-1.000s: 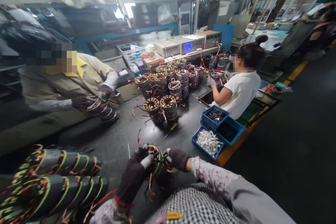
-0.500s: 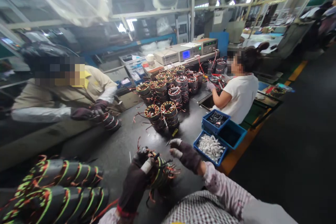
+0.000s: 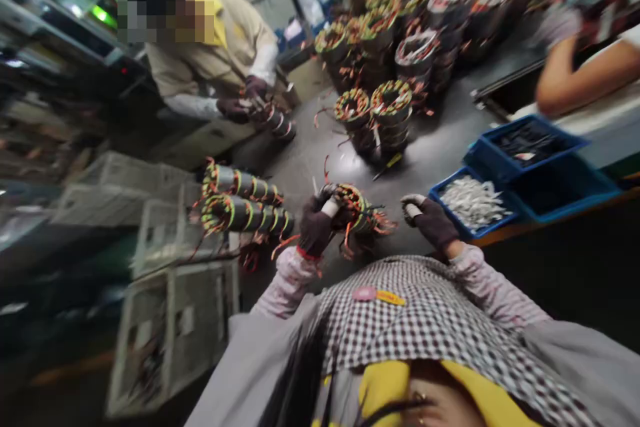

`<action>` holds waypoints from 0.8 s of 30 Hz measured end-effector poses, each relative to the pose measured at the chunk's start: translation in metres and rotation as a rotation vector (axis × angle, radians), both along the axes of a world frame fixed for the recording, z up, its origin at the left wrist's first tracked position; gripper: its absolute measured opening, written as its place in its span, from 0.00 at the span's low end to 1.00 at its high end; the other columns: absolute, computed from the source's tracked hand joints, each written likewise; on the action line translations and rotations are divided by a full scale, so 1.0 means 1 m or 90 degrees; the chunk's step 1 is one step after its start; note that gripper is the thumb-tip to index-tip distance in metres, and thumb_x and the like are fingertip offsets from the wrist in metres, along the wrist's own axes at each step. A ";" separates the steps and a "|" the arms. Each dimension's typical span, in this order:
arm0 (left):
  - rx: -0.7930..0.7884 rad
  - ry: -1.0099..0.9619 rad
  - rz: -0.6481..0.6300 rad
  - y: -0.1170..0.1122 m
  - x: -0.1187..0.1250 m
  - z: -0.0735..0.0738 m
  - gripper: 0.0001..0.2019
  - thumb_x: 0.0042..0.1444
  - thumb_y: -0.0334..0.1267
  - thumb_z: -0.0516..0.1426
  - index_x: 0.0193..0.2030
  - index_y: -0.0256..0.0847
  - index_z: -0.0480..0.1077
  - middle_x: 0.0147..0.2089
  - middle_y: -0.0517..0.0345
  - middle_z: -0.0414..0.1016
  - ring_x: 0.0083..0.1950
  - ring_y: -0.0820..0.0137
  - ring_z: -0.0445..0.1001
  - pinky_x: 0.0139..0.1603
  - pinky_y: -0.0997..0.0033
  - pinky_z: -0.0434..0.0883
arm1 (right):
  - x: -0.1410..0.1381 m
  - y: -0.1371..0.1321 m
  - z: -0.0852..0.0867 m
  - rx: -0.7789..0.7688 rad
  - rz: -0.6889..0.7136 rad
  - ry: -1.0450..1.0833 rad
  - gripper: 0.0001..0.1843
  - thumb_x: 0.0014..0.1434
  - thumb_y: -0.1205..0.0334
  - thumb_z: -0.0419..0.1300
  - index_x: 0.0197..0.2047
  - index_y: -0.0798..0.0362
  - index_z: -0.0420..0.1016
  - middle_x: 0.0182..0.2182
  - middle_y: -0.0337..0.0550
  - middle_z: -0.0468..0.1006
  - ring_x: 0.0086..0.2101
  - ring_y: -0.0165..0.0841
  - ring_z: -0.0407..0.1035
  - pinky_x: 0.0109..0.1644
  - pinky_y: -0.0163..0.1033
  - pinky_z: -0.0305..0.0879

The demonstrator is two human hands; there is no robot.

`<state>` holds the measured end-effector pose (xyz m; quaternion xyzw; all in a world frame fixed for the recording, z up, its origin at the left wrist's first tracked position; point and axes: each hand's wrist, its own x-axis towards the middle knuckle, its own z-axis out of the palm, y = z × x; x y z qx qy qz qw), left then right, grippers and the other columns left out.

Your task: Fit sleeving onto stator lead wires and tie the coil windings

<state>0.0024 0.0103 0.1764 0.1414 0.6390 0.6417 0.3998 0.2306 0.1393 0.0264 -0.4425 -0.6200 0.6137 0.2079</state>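
My left hand point(image 3: 317, 225), in a dark glove, is closed round a wound motor stator point(image 3: 356, 208) with copper coils, green ties and red leads, tilted on the dark table point(image 3: 320, 153). My right hand point(image 3: 431, 220), also gloved, hovers just right of the stator, apart from it, fingers curled; whether it holds anything I cannot make out. A blue bin of white pieces point(image 3: 473, 202) lies close to my right hand.
Two rows of stators point(image 3: 240, 203) lie on their sides at my left. Stacked stators point(image 3: 380, 107) stand farther back. A small screwdriver point(image 3: 386, 165) lies before them. One person point(image 3: 215, 60) opposite handles a stator; another person's arm point(image 3: 575, 77) at right. Grey crates point(image 3: 170, 327) sit lower left.
The camera has tipped sharply downward, showing my chest. My right hand came off the stator and moved right toward the blue bin. My left hand keeps its grip.
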 end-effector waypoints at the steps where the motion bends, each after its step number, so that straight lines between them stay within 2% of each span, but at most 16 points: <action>1: 0.000 -0.029 -0.007 -0.001 -0.001 -0.004 0.28 0.38 0.50 0.82 0.41 0.42 0.78 0.39 0.57 0.83 0.38 0.67 0.82 0.41 0.67 0.82 | 0.001 -0.004 -0.017 0.007 0.008 -0.026 0.19 0.62 0.48 0.65 0.50 0.50 0.84 0.29 0.40 0.80 0.29 0.34 0.72 0.38 0.42 0.72; 4: 0.004 -0.073 -0.007 -0.002 -0.001 -0.010 0.30 0.44 0.50 0.81 0.49 0.44 0.76 0.44 0.54 0.85 0.38 0.65 0.84 0.40 0.64 0.82 | -0.005 -0.017 -0.051 0.046 0.036 -0.041 0.17 0.63 0.49 0.64 0.48 0.50 0.85 0.32 0.45 0.83 0.32 0.37 0.74 0.42 0.45 0.75; 7: 0.017 -0.032 0.019 -0.002 0.000 -0.010 0.28 0.46 0.48 0.80 0.48 0.44 0.75 0.44 0.57 0.84 0.37 0.68 0.83 0.39 0.67 0.81 | -0.016 -0.021 -0.063 0.062 0.087 -0.045 0.18 0.67 0.49 0.61 0.49 0.51 0.85 0.36 0.48 0.85 0.34 0.39 0.76 0.44 0.46 0.76; 10: 0.014 0.020 0.060 0.000 0.000 -0.013 0.27 0.42 0.49 0.81 0.40 0.43 0.74 0.39 0.60 0.82 0.36 0.69 0.81 0.39 0.69 0.80 | -0.025 -0.016 -0.068 0.111 0.117 -0.074 0.16 0.68 0.52 0.61 0.49 0.51 0.86 0.41 0.51 0.87 0.39 0.40 0.78 0.49 0.46 0.76; 13: -0.010 0.039 0.062 0.002 0.000 -0.016 0.25 0.42 0.49 0.81 0.38 0.43 0.76 0.37 0.61 0.81 0.35 0.70 0.79 0.38 0.68 0.79 | -0.030 -0.011 -0.073 0.150 0.150 -0.091 0.15 0.69 0.54 0.61 0.48 0.50 0.86 0.44 0.51 0.88 0.42 0.41 0.79 0.53 0.46 0.76; 16: -0.016 0.041 0.027 0.002 0.000 -0.017 0.23 0.44 0.47 0.81 0.39 0.42 0.78 0.38 0.59 0.82 0.35 0.69 0.80 0.39 0.67 0.79 | -0.032 -0.007 -0.077 0.131 0.180 -0.094 0.14 0.69 0.55 0.60 0.47 0.51 0.86 0.42 0.51 0.88 0.40 0.40 0.79 0.50 0.45 0.75; 20: -0.013 0.048 -0.002 0.001 0.001 -0.018 0.23 0.43 0.47 0.82 0.39 0.40 0.79 0.37 0.59 0.82 0.34 0.69 0.79 0.38 0.65 0.81 | -0.040 -0.009 -0.075 0.038 0.208 -0.084 0.16 0.71 0.53 0.58 0.47 0.53 0.84 0.38 0.49 0.87 0.35 0.38 0.78 0.45 0.43 0.75; 24: 0.014 0.086 0.005 0.001 0.000 -0.024 0.23 0.42 0.47 0.82 0.39 0.41 0.80 0.39 0.60 0.85 0.38 0.69 0.82 0.45 0.65 0.83 | -0.058 -0.016 -0.070 0.112 0.258 -0.079 0.16 0.72 0.53 0.57 0.48 0.52 0.84 0.44 0.54 0.89 0.44 0.45 0.82 0.53 0.48 0.79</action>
